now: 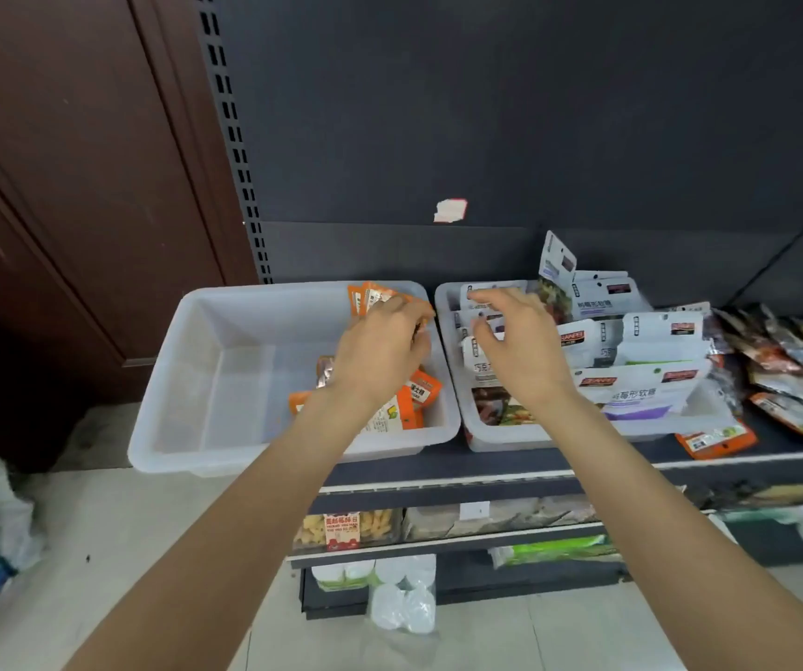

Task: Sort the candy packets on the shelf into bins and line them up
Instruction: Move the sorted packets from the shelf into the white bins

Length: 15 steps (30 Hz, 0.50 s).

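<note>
The left hand (380, 351) pinched orange foil candy packets (370, 297); the right hand (511, 341) hovered wide at three o'clock and risked toppling the upright white pouches (603, 293).

We cannot see the left hand's (380, 351) fingertips: they curl down out of sight among the orange packets (371, 296) just beyond its knuckles, so which packet they hold is unclear. Under that wrist, more orange packets (418, 397) are partly covered. The right hand (511, 339) and forearm hide part of the white packets (479, 368) below it; whether its fingers touch them we cannot tell. Print on every packet is too blurred to read. Far right of the right hand, the dark packet pile (786, 360) runs off the frame edge. Both arms are cut at the bottom edge.
</note>
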{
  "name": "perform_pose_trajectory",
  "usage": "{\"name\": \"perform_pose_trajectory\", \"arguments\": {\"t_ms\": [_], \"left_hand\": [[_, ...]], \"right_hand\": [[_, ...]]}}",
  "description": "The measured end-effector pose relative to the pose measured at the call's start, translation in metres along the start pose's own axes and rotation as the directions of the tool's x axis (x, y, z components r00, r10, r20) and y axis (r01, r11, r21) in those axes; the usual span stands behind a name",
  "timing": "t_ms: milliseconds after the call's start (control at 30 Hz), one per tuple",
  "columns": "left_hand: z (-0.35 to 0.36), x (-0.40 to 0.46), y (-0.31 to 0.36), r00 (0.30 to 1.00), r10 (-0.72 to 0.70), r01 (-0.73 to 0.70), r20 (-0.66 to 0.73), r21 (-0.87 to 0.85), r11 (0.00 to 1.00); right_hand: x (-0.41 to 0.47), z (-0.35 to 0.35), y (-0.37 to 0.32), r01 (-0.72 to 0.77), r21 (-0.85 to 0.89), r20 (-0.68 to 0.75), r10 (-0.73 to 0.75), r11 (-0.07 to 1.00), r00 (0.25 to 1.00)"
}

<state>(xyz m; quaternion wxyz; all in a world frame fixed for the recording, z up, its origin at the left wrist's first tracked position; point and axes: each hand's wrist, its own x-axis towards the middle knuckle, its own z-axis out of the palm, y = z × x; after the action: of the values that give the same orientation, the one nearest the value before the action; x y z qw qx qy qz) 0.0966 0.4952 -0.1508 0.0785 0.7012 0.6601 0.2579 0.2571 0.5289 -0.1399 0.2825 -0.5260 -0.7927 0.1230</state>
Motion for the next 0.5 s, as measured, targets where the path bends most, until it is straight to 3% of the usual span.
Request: {"name": "perform_pose_trajectory", "arguments": {"t_ms": [233, 500], "left_hand": [[0.040, 0.018, 0.130, 0.970, 0.239, -0.241, -0.038, -0.119, 0.963], [0.161, 0.044, 0.310, 0.958, 0.270, -0.243, 0.100, -0.219, 0.945]], "right_hand": [[-0.042, -0.076, 0.097, -0.120, 0.002, -0.108, 0.119, 0.993, 0.987], [-0.116, -0.185, 0.276, -0.332, -0.082, -0.030, 0.331, 0.940, 0.943]]}}
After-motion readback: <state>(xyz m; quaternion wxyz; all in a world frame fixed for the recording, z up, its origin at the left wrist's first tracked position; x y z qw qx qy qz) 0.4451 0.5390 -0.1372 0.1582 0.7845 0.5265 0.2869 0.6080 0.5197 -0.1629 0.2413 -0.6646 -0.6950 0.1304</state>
